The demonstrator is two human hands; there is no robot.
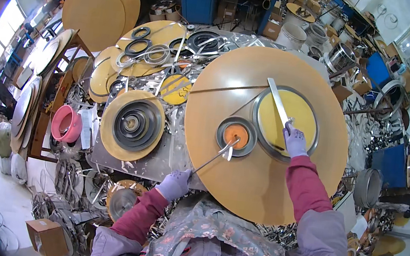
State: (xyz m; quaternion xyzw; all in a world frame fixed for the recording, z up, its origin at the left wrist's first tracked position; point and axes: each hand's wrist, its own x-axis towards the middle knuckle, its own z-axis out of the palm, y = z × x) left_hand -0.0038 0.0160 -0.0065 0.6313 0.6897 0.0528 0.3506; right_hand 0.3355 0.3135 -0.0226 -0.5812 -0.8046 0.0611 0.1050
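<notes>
With the left hand (175, 184) gripping a rod (208, 162), the right hand (295, 141) holding a bar (276, 99) toward eleven o'clock, uneven pressure might skew the ring (255, 115).

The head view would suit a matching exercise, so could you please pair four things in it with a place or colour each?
Things:
1. Flat silvery bar
2. Slender dark rod
3. Disc inside the smaller ring
4. Cardboard box

Places or colours:
A. Orange
B. Lower left of the picture
C. In the right hand
D. In the left hand

Right pairs: 1-C, 2-D, 3-A, 4-B.
</notes>
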